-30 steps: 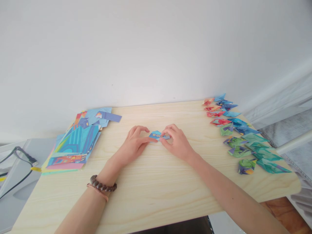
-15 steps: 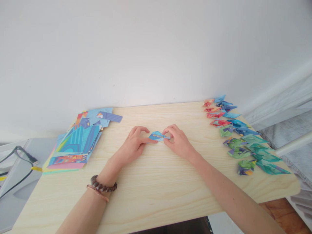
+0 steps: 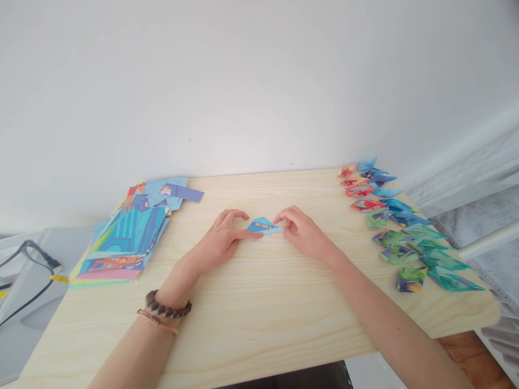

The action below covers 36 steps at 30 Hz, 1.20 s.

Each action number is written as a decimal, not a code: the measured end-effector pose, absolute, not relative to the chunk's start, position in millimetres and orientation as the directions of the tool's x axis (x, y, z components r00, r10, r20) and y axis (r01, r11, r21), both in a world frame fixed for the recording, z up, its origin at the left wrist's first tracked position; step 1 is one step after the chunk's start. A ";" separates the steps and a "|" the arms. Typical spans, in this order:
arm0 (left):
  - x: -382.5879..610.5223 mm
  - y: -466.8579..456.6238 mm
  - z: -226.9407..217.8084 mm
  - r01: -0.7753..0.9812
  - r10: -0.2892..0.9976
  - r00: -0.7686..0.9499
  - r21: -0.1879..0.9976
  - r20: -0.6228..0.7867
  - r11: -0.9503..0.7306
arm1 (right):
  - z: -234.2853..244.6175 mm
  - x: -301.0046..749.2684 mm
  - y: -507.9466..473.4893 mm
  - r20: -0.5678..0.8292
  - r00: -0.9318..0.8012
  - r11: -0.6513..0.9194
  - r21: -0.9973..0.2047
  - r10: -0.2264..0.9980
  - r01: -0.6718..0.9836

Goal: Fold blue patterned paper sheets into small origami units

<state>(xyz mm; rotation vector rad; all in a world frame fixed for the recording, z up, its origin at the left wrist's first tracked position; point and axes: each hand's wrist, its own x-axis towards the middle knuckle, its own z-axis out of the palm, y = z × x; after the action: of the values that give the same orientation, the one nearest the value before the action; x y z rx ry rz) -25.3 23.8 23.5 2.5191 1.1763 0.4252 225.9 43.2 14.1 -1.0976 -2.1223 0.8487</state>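
Note:
A small blue folded paper piece [image 3: 263,226] lies flat on the light wooden table [image 3: 259,302] near its middle. My left hand [image 3: 221,240] rests on the table with a fingertip pressing the paper's left end, fingers curled. My right hand [image 3: 306,233] pinches the paper's right tip between thumb and fingers. A bead bracelet [image 3: 166,310] is on my left wrist.
A loose stack of colourful patterned paper sheets [image 3: 125,237] lies at the table's left. Several folded paper shapes [image 3: 401,227] in red, blue and green line the right side. Cables [image 3: 32,270] lie on a grey surface to the left. A white wall stands behind.
My right hand has slid slightly rightward along the paper to its tip, uncovering more of the piece. The left hand keeps pressing in the same place.

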 end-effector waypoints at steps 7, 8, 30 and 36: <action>-23.4 20.2 26.2 0.670 0.769 0.619 0.405 0.158 -0.622 | 10.3 221.2 38.1 0.237 -0.414 0.436 -0.752 0.879 0.495; -22.8 20.0 26.4 0.669 0.766 0.621 0.397 0.164 -0.628 | 10.2 218.2 36.5 0.243 -0.401 0.437 -0.735 0.883 0.518; -19.2 21.3 26.7 0.654 0.783 0.585 0.448 0.211 -0.609 | 8.7 209.8 34.8 0.288 -0.410 0.496 -0.609 0.865 0.619; -15.9 20.1 18.7 0.709 0.842 0.489 0.459 0.229 -0.536 | 7.2 210.1 36.2 0.266 -0.432 0.500 -0.597 0.861 0.628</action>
<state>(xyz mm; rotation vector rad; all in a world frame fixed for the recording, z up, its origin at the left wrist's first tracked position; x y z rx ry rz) -15.9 20.1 18.7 2.4346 1.3098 0.6226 210.1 36.2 7.2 -1.2182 -2.1999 0.5628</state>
